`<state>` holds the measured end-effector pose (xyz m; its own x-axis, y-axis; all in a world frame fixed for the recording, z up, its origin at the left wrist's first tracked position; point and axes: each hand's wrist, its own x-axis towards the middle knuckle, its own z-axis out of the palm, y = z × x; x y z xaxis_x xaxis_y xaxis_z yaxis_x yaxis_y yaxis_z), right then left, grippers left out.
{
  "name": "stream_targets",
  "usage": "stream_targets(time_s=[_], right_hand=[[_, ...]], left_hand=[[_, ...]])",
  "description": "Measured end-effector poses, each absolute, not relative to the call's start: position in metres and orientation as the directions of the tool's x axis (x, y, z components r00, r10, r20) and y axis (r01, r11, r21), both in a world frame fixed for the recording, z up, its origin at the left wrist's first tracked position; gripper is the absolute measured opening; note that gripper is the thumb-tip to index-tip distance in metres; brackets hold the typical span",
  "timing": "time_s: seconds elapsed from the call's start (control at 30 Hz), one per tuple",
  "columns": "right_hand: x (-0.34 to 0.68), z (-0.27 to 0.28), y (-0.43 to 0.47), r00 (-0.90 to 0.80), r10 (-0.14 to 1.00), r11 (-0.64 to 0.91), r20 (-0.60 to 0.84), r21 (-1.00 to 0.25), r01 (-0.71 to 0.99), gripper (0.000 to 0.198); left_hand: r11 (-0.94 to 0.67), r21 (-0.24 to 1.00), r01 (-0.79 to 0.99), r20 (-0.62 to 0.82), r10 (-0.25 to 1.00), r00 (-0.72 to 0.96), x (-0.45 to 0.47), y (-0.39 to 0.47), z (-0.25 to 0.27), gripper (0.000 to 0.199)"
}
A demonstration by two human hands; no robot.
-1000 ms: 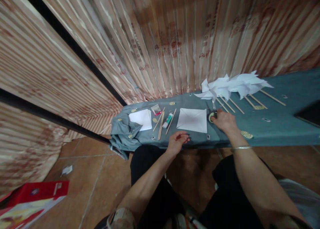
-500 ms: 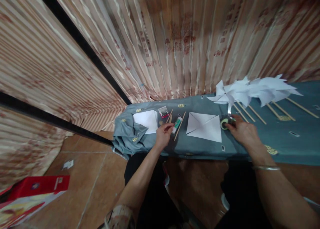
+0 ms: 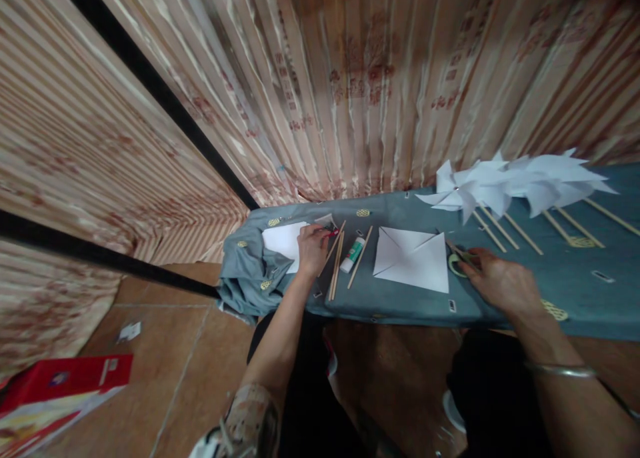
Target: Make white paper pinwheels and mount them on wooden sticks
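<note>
My left hand is at the small clear-and-red box, fingers closed on its near side and hiding much of it. Under that hand lies a stack of white paper. My right hand grips the green-handled scissors low over the cloth, blades toward the paper. Between the hands lies a square white sheet with diagonal slits from its corners. A glue stick lies between the thin wooden sticks and a single wooden stick.
Several white paper pinwheels on wooden sticks lie in an overlapping row at the right back. A grey-green cloth covers the narrow table. Behind it hangs a patterned curtain with a black pole. A red box stands on the floor.
My left hand has moved left and away from beside the glue stick to the small box. The scissors have turned from pointing up and away to pointing left, lower down.
</note>
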<state>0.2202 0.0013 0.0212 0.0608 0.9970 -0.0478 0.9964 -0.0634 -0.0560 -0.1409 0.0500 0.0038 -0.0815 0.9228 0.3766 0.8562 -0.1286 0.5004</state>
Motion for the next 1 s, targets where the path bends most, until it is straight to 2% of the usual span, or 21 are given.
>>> stream_targets(time_s=[0.3,0.43,0.53,0.6,0.7,0.8,0.9,1.0], right_hand=[[0.223,0.013,0.001,0.056,0.998,-0.057,-0.033,-0.054,0.997,0.039],[0.222,0.009,0.0,0.062,0.998,-0.061,0.01,-0.057,0.996,0.041],[0.221,0.009,-0.001,0.053,0.998,-0.052,0.014,-0.074,0.996,0.042],[0.22,0.008,-0.002,0.052,0.998,-0.05,0.02,-0.09,0.995,0.042],[0.22,0.005,-0.003,0.031,0.998,-0.024,0.063,-0.109,0.994,0.041],[0.223,0.001,-0.002,-0.017,0.979,0.041,0.202,-0.115,0.993,0.035],[0.225,-0.001,-0.001,-0.035,0.936,0.107,0.351,-0.188,0.976,0.035],[0.215,0.001,-0.002,0.014,0.922,0.152,0.388,-0.393,0.907,0.037]], left_hand=[[-0.11,0.481,0.87,0.368,0.926,-0.087,-0.139,0.067,0.005,0.022],[-0.233,0.495,0.837,0.381,0.924,0.032,-0.124,0.063,0.008,0.019],[-0.307,0.479,0.823,0.303,0.937,0.173,-0.109,0.052,0.005,0.016],[-0.29,0.444,0.848,0.221,0.952,0.21,-0.1,0.045,0.004,0.025],[-0.243,0.411,0.879,0.115,0.97,0.214,-0.093,0.038,0.004,0.039],[-0.198,0.409,0.891,0.072,0.98,0.185,-0.092,0.038,0.004,0.035],[-0.145,0.552,0.821,0.053,0.989,0.139,-0.094,0.041,0.003,0.032],[-0.053,0.82,0.569,0.01,0.997,0.079,-0.093,0.042,0.004,0.038]])
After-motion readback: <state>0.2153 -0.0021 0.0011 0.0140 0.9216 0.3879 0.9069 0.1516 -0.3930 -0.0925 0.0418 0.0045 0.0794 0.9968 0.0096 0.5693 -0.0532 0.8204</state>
